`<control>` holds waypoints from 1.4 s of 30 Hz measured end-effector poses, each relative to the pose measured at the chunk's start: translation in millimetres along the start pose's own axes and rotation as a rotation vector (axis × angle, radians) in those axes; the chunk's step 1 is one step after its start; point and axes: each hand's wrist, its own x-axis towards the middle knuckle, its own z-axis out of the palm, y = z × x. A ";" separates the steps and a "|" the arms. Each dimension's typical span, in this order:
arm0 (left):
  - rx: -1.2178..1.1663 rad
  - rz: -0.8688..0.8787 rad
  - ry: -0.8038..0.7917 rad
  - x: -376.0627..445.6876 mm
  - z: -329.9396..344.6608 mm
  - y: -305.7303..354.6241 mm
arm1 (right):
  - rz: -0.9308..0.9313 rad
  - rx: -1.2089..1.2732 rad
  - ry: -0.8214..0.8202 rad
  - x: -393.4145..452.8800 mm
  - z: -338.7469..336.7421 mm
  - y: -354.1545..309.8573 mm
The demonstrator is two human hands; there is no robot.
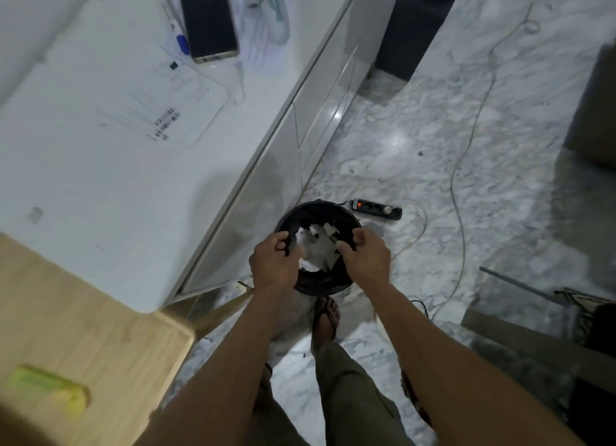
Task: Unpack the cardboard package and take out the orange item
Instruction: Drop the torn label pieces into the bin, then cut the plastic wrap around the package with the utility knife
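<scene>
A marble floor (433, 165) is seen from above, with a white counter (100, 179) filling the upper left and a wooden counter (83, 345) set against its near corner. A black bin (316, 212) is seen on the floor beside the white counter's front edge, with white scraps (316, 249) inside. The bin's rim is gripped on both sides: the left hand (275, 262) is curled over the left side, the right hand (365, 257) over the right side. A phone (208, 19) is laid face up near the white counter's far edge, with a pen (175, 25) just beside it and a clear bag (266, 9) close by. A black power strip (376, 209) with a lit red switch is seen on the floor behind the bin. A yellow-green item (46, 389) lies on the wooden counter near its front edge. Neither a cardboard package nor an orange item can be made out.
</scene>
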 end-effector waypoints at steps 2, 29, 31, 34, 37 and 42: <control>-0.004 0.024 0.008 -17.2 -8.9 8.8 | -0.017 0.019 0.002 -12.5 -11.3 -10.5; -0.439 -0.021 0.528 -274.3 -223.9 -202.9 | -0.586 -0.069 -0.450 -333.3 98.1 -79.5; -0.467 -0.068 0.571 -298.6 -227.3 -235.9 | -0.612 -0.120 -0.476 -358.2 113.1 -62.6; -0.527 -0.131 0.595 -330.4 -224.9 -283.3 | -0.634 -0.191 -0.533 -389.1 131.7 -40.9; -0.562 -0.176 0.603 -355.6 -224.8 -320.3 | -0.621 -0.248 -0.576 -414.3 146.5 -28.0; -0.605 -0.209 0.697 -371.7 -236.1 -350.5 | -0.664 -0.331 -0.618 -438.7 173.6 -31.1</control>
